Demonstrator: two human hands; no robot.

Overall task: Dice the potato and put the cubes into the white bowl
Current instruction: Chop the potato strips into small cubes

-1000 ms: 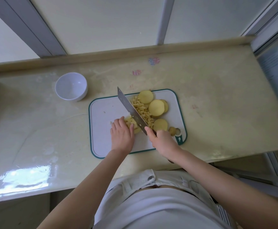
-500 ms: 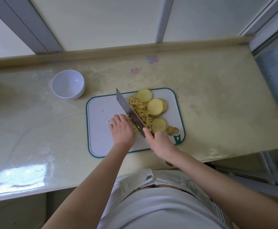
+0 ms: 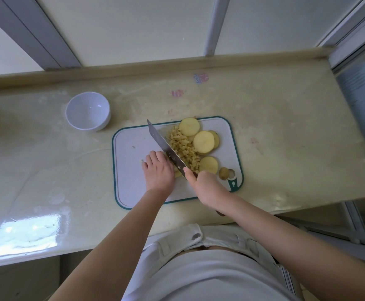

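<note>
1. Right hand (image 3: 207,187) is closed round the handle of the knife (image 3: 166,146), with one finger reaching onto the heel of the blade; the hand covers the handle itself.
2. The left hand (image 3: 158,170) holds down the potato piece (image 3: 178,173) with its fingers curled over the top, close against the flat of the blade.
3. Governing relation: the blade runs diagonally across the cutting board (image 3: 129,170), from near right to far left. The uncut piece lies on its left side, under the left hand; the cubes (image 3: 182,146) lie heaped on its right side. Judged from this, each coming cut must step leftward — toward the curled fingers.
4. The cubes touch the round slices (image 3: 203,141) at the far right of the board. The white bowl (image 3: 87,111) stands on the counter (image 3: 285,131), well apart to the far left, and shows nothing inside. The left hand is the nearer one to it.
5. Hidden or unclear:
   - The held piece is almost wholly covered, so how much remains cannot be told.
   - Whether the edge is in the potato or raised off it cannot be told.
   - A small potato end (image 3: 223,172) lies beside the board's hanging hole, partly cut off by the right hand.
</note>
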